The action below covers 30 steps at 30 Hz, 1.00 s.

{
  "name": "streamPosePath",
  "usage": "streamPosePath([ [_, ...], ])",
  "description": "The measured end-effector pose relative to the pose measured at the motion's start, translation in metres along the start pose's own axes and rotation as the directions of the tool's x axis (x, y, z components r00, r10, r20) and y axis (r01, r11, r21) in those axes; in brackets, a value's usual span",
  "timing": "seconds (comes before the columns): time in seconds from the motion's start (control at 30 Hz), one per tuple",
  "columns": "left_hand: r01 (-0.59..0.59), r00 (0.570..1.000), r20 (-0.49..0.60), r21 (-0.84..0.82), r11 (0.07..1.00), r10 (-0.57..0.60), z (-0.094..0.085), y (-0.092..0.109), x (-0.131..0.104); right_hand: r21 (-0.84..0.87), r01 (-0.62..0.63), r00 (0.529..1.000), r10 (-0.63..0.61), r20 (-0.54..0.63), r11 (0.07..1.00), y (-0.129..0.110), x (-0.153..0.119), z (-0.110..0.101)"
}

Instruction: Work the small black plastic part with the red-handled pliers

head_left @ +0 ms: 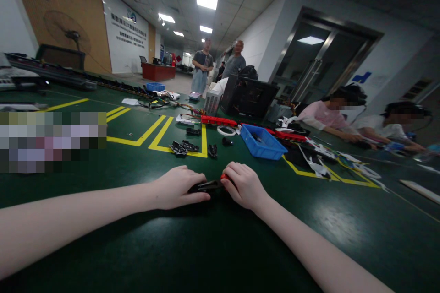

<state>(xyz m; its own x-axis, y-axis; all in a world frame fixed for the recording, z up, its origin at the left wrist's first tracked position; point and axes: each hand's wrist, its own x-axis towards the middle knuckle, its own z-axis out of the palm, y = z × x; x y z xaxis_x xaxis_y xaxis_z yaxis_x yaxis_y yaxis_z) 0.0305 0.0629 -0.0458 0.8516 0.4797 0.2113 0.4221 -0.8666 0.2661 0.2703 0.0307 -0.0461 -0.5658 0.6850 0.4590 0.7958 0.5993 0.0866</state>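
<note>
Over the green table, close in front of me, my two hands work close together. Fingers and thumb of my left hand (180, 187) are closed on a small black part (201, 187), which looks like plastic. My right hand (245, 185) is wrapped round a red-handled tool (225, 176); most of it is hidden in the fist, so its exact kind does not show. Between the hands the part and the tool seem to meet. Beyond them lie several similar black pieces (184, 147), one dark piece (212, 150) and a small black cylinder (227, 141).
A blue plastic bin (266, 151) stands right of the black pieces. Behind are a red power strip (220, 121), a white ring (226, 131), cables and a black computer case (247, 96). Co-workers (330, 116) sit at the right; two people (202, 66) stand beyond the table.
</note>
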Motion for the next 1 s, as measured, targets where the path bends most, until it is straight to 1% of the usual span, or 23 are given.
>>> streamPosePath([
  [0.23,-0.015,1.000,0.012,-0.020,1.000,0.015,-0.0022,0.0000,-0.0003,0.007,0.017,1.000,-0.017,-0.001,1.000,0.0001,-0.0005,-0.0001],
  [0.3,-0.003,1.000,0.004,-0.031,1.000,0.004,-0.0020,0.0002,-0.0010,0.009,0.025,1.000,-0.025,-0.001,1.000,0.0001,-0.0008,-0.0002],
  [0.47,0.043,0.997,-0.054,-0.067,0.997,-0.047,0.0022,-0.0010,-0.0030,0.006,0.032,0.999,-0.032,-0.008,0.999,0.0004,-0.0010,-0.0002],
  [0.67,0.090,0.995,-0.040,-0.047,0.995,-0.092,0.0035,-0.0024,-0.0032,0.021,0.034,0.999,-0.034,-0.012,0.999,0.0011,-0.0016,0.0002],
  [0.8,0.084,0.995,-0.050,-0.055,0.995,-0.087,0.0032,-0.0030,-0.0039,0.041,0.031,0.999,-0.029,-0.032,0.999,0.0014,-0.0030,0.0002],
  [1.0,0.085,0.994,-0.062,-0.117,0.989,-0.093,0.0054,-0.0038,-0.0052,0.050,0.024,0.999,-0.021,-0.045,0.998,0.0020,-0.0035,0.0007],
])
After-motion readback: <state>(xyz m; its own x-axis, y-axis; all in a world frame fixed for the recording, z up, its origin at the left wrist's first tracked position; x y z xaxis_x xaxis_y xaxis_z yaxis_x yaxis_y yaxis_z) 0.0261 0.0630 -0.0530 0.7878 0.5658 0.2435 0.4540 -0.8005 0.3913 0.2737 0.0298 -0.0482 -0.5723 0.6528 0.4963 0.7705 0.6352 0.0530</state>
